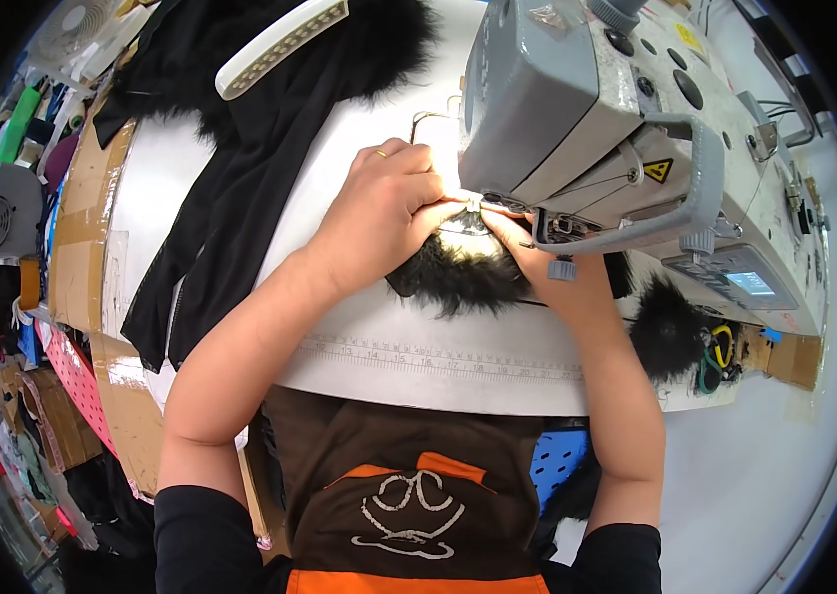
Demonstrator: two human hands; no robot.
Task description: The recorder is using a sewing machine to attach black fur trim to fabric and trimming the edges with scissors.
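A grey sewing machine (pixel 537 109) stands over the work, its lamp lighting the stitching spot brightly. Under its presser foot (pixel 474 205) lies a piece of black furry fabric (pixel 463 279), with the fur toward me. My left hand (pixel 384 208) grips the fabric's edge just left of the foot, fingers curled and thumb pressed down. From the right, my right hand (pixel 542 257) pinches the same piece beside the foot; the machine's guard covers part of its fingers. Glare washes out the fabric at the needle.
Black fabric with fur trim (pixel 270 148) is spread at the far left, under a white curved lamp (pixel 280 49). A ruler strip (pixel 438 361) runs along the table's near edge. At right are a black fur tuft (pixel 669 329) and yellow-and-green-handled snips (pixel 715 358).
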